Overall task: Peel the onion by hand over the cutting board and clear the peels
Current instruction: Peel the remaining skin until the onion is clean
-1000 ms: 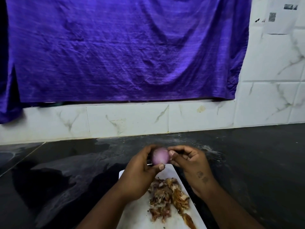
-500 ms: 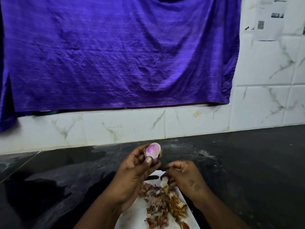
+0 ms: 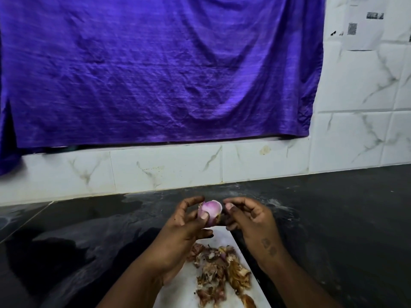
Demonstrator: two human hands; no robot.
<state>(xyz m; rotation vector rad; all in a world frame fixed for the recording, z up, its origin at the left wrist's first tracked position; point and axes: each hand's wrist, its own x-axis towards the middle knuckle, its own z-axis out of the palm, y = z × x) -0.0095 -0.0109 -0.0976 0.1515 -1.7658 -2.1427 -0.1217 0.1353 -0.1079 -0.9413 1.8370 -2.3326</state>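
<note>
A small pink-purple onion (image 3: pixel 211 210) is held up above the far end of the white cutting board (image 3: pixel 182 292). My left hand (image 3: pixel 184 227) grips it, thumb pressed on its front. My right hand (image 3: pixel 249 221) is at the onion's right side, thumb and fingertips pinching at a loose flap of skin there. A heap of brown and reddish peels (image 3: pixel 220 272) lies on the board below my wrists.
The board rests on a dark, glossy stone counter (image 3: pixel 333 218). Behind it runs a white marble-patterned tiled wall (image 3: pixel 169 167), with a large purple cloth (image 3: pixel 155 70) hanging over it. Papers with printed codes (image 3: pixel 364 23) are stuck at the top right.
My right hand has risen from the peel heap back to the onion's right side. My left hand has turned the onion, which now sits a little lower between both hands.
</note>
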